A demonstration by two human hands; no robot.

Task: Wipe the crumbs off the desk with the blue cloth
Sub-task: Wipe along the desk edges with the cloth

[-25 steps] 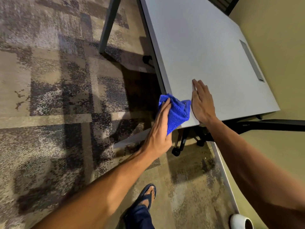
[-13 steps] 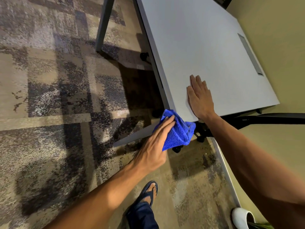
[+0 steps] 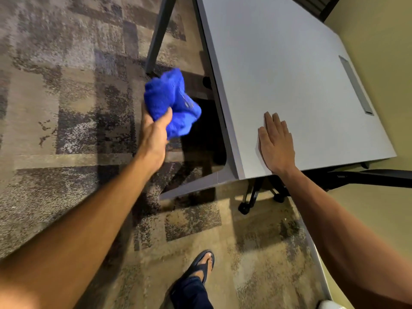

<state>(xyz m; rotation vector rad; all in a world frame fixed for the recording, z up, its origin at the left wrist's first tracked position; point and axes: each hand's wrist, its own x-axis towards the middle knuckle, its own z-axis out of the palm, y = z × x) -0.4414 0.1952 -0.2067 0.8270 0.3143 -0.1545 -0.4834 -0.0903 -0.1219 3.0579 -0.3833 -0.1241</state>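
Note:
My left hand (image 3: 155, 132) grips the bunched blue cloth (image 3: 170, 101) in the air over the carpet, well left of the desk's edge. The grey desk (image 3: 278, 63) fills the upper right. My right hand (image 3: 276, 143) lies flat, palm down, fingers together, on the desk near its front left corner. I can make out no crumbs on the desk surface.
A grey cable slot (image 3: 355, 84) runs along the desk's right side by the yellow-green wall (image 3: 383, 41). Desk legs (image 3: 159, 34) and casters (image 3: 244, 208) stand on the patterned carpet. My sandalled foot (image 3: 201, 266) is below. A white object (image 3: 330, 305) sits bottom right.
My left hand has carried the cloth off the desk's front corner, down, then out to the left and up over the carpet. My right hand stays flat on the desk.

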